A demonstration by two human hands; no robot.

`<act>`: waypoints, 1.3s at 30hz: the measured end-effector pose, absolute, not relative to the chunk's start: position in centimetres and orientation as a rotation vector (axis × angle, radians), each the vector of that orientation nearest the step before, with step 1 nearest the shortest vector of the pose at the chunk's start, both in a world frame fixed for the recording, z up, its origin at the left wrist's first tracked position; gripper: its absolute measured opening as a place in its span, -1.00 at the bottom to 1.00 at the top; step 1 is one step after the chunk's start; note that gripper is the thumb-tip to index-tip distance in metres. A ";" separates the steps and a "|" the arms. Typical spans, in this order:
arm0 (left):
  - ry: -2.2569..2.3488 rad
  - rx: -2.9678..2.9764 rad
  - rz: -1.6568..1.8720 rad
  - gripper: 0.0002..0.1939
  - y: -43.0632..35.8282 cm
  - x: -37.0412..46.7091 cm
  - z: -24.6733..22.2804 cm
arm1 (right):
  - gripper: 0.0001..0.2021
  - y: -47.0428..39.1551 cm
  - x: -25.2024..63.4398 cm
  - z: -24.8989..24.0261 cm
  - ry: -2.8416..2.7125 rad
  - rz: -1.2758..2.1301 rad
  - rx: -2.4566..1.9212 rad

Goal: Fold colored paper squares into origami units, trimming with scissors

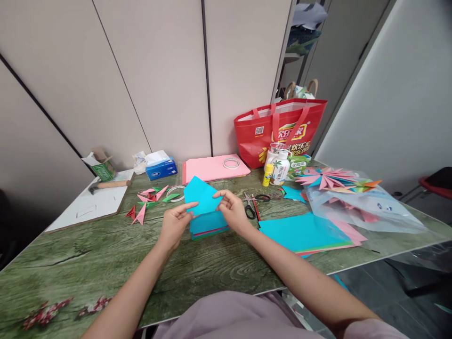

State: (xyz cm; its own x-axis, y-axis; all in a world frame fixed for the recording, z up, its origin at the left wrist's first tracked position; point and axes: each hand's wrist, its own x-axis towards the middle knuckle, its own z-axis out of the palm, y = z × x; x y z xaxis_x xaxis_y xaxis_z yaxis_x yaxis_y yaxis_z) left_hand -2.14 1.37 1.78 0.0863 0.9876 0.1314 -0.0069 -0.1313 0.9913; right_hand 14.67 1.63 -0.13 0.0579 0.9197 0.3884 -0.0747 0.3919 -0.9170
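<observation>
Between my two hands is a sheet of blue paper (201, 194), raised a little above the table with its top corners angled to a point. My left hand (175, 223) pinches its lower left edge between thumb and fingers. At the right edge, my right hand (231, 209) grips the same sheet, its fingertips pressed together. Directly beneath lies a stack of coloured paper (209, 223), blue on top with red and green edges showing. Scissors (251, 207) with black handles and a red pencil (256, 209) lie just right of my right hand.
Folded paper pieces (148, 200) and a tape roll (175, 193) lie left. Behind are a tissue box (160, 168), pink paper (208, 168), a glue stick (267, 175), a bottle (281, 167) and a red bag (252, 141). More blue sheets (300, 231) and a paper star (326, 179) lie right; a hammer (109, 184) far left.
</observation>
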 end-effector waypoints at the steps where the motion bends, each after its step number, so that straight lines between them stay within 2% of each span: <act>1: 1.092 1.349 1.221 -0.68 1.4 -2.3 2.0 | -0.78 1.7 14.8 0.0 -1.282 0.894 -0.883; 8: 1.156 1.473 1.196 -0.68 1.7 -2.8 2.4 | -0.81 1.8 15.1 0.0 -1.413 0.836 -0.957; 13: 1.031 1.436 1.416 -0.54 1.6 -2.5 2.4 | -0.80 1.7 14.9 -0.3 -1.370 0.906 -0.953; 17: 0.986 1.384 1.300 -0.47 1.2 -1.9 1.9 | -0.74 1.6 14.6 -0.5 -1.229 0.947 -0.959; 24: 0.947 1.232 1.292 -0.53 1.0 -1.5 1.8 | -0.84 1.1 13.8 -0.4 -1.334 1.051 -0.897; 29: 0.946 1.252 1.263 -0.57 1.6 -2.1 1.9 | -0.72 0.9 14.1 -0.1 -1.505 1.011 -0.814; 34: 0.978 1.322 1.184 -0.61 1.8 -2.5 1.8 | -0.80 0.9 14.4 -0.3 -1.585 0.989 -0.824; 39: 0.929 1.287 1.159 -0.59 1.6 -2.5 2.1 | -0.80 1.1 14.6 -0.7 -1.668 0.910 -0.909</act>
